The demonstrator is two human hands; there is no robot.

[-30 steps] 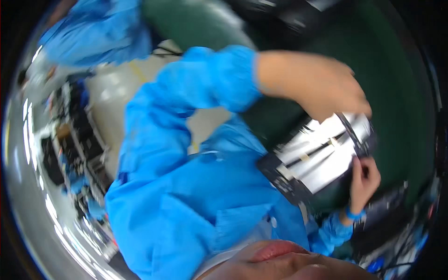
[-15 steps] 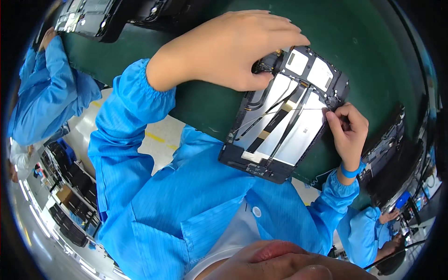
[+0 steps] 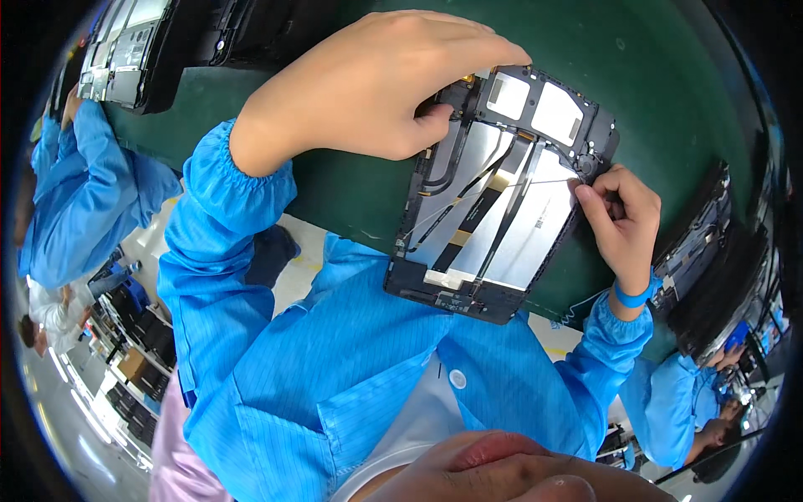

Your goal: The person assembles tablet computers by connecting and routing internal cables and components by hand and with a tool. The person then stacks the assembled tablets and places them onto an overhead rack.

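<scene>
An opened tablet (image 3: 523, 226) lies tilted in front of me, its inside facing up. It has a silver panel, black flat cables (image 3: 507, 213) and a dark frame, with two white patches at the far end. My left hand (image 3: 376, 88) is closed on its far left corner, thumb on the near side and fingers over the far edge. My right hand (image 3: 626, 216) grips the right edge, thumb on top and the other fingers curled, partly hidden. A thin pale wire (image 3: 548, 181) crosses the panel to the right thumb; whether it is pinched there I cannot tell.
The tablet is over a green table mat (image 3: 351, 197). Dark device parts (image 3: 138, 58) stand at the far left, and more opened devices (image 3: 698, 226) lean at the right. Co-workers in blue sleeves (image 3: 88, 176) sit on both sides. A blue wrist strap (image 3: 633, 293) with a coiled cord is on my right wrist.
My left hand and the tablet have shifted slightly left and a little farther away. The right hand keeps to the right edge, now nearer the far corner.
</scene>
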